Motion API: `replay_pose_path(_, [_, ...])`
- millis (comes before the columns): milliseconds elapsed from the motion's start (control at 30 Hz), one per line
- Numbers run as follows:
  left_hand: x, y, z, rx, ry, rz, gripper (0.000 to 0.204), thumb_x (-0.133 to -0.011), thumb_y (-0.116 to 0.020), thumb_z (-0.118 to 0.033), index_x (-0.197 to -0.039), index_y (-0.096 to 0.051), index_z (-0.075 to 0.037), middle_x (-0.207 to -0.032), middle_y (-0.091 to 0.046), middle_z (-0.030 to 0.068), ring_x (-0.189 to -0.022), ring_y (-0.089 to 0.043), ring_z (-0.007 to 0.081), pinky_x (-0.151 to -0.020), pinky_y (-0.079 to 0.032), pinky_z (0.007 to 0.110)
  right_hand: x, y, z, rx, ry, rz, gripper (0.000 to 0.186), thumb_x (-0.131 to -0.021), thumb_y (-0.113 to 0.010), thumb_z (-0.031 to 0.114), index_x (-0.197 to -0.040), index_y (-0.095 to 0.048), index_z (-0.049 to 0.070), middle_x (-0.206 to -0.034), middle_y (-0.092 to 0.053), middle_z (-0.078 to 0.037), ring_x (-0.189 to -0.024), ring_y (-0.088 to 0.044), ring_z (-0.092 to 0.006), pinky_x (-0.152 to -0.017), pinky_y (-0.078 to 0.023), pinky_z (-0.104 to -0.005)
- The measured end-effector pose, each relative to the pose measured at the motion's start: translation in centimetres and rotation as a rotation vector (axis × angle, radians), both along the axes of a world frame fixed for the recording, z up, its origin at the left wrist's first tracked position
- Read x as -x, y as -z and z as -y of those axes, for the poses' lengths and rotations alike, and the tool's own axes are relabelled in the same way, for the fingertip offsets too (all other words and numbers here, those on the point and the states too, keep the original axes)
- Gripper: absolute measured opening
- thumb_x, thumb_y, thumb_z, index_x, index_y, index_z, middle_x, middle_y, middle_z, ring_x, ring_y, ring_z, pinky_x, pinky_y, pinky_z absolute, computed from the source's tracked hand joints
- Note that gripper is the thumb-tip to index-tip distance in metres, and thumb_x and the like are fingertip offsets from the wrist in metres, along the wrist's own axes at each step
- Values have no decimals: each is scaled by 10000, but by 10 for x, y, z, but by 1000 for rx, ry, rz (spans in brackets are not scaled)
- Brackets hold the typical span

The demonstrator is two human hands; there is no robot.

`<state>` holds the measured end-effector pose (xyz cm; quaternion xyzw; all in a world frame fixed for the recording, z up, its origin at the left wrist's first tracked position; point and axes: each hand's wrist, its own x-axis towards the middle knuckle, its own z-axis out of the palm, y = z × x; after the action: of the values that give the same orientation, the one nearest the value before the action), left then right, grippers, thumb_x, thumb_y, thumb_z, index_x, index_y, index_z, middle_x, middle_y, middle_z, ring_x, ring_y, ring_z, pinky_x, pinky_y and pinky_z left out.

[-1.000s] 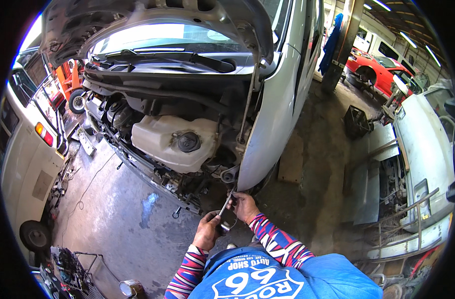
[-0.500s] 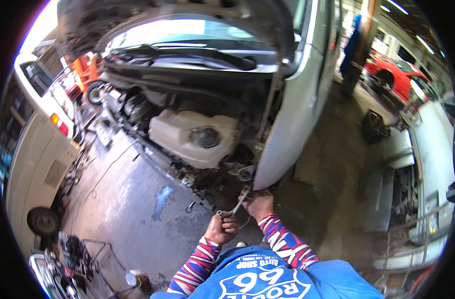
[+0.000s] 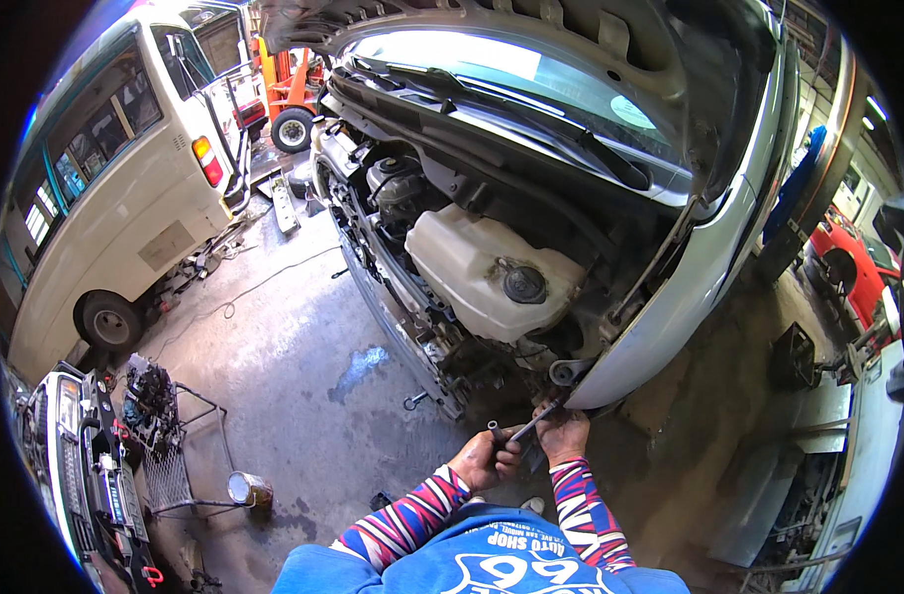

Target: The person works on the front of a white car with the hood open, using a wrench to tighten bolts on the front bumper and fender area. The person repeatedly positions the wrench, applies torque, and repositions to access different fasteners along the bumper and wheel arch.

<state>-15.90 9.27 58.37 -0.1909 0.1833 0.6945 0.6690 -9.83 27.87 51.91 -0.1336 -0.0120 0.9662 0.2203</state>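
My left hand (image 3: 486, 461) is closed round the near end of a metal socket wrench (image 3: 533, 424), whose round head sticks up past the fingers. The wrench slants away to the right, toward the lower front corner of a silver vehicle. At its far end, my right hand (image 3: 563, 436) is closed round the shaft, just under the tip of the silver fender (image 3: 660, 346). Where the wrench's tip meets the vehicle is hidden by the fingers and shadow. Above the hands, in the engine bay, is a cream plastic reservoir (image 3: 462, 262) with a black cap (image 3: 524, 284).
The raised hood (image 3: 630, 40) overhangs the bay. A bare front crossbar (image 3: 383, 322) runs left of the hands, with a metal eye bolt (image 3: 413, 401) at its end. A wire-mesh stand (image 3: 170, 475), a can (image 3: 249, 488) and a cream van (image 3: 145, 213) are at left.
My view has swung left, so the vehicle and hands appear farther right and more of the van shows. Both hands keep their hold on the wrench.
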Motion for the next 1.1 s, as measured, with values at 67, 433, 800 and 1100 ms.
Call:
replay_pose_path(67, [0, 7, 3, 43, -36, -105, 315, -1035, -377, -343, -1168, -550, -116, -907, -608, 59, -674, -545, 171, -574, -443, 291, 2, -4, 1, 29, 68, 119, 241, -934, -477, 221, -1024, -623, 52, -923, -643, -123, -778, -548, -252, -730, -397, -380])
replay_pose_path(433, [-20, -43, 17, 698, -183, -2601, 416, -774, -779, -189, -1132, -625, -44, -1260, -555, 230, -1091, -559, 439, -959, -469, 457, 7, 16, 1, 159, 80, 98, 143, -904, -533, 183, -887, -619, 71, -790, -630, -126, -733, -607, -301, -685, -495, -435])
replay_pose_path(800, [-21, -16, -5, 448, 18, -1593, 210, -989, -589, -238, -1068, -611, -45, -904, -681, 166, -735, -676, 310, -604, -520, 370, 0, -2, 4, 46, -5, 79, 254, -990, -486, 283, -914, -615, 77, -789, -595, -82, -699, -549, -232, -655, -456, -365])
replay_pose_path(1100, [-5, -4, -4, 226, 51, -277, 224, -1049, -481, -315, -1131, -522, -110, -898, -674, 92, -725, -675, 188, -460, -450, 221, -2, 8, 1, 34, -16, 95, 197, -941, -609, 300, -873, -642, 117, -771, -617, -43, -692, -558, -200, -668, -464, -359])
